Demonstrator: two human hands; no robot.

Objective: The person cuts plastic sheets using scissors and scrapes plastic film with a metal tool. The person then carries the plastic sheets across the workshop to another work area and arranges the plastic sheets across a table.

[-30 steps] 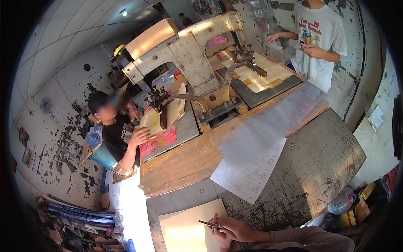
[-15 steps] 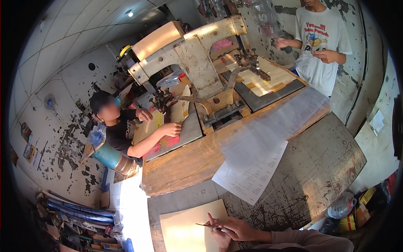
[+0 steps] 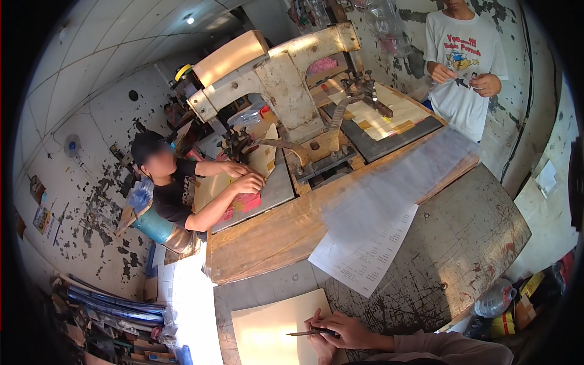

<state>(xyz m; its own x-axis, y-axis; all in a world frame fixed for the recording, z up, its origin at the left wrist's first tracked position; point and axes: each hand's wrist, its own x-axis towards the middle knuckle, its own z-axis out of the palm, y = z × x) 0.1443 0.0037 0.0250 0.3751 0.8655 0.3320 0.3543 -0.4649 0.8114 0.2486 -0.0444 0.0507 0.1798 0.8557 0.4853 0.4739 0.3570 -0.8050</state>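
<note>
A thin dark pointed tool [image 3: 299,333] is held level above a cream sheet [image 3: 267,328] at the bottom centre. My right hand [image 3: 351,332] is closed around its thicker dark end. Just left of it, my left hand [image 3: 320,344] has its fingers drawn together at the middle of the tool, partly hidden behind my right hand. The sheet lies on the scratched grey tabletop [image 3: 438,243].
A printed paper [image 3: 365,261] lies partly under clear plastic sheeting [image 3: 395,176]. Beyond stands a metal press [image 3: 286,91] on a wooden-edged table [image 3: 267,243]. A seated co-worker [image 3: 176,188] works at its left; another person [image 3: 465,73] stands back right.
My left hand's raised finger has come down, and the tool's dark end shows more. The seated co-worker's hands have come together on the work; the standing person's hands have moved to a small dark item.
</note>
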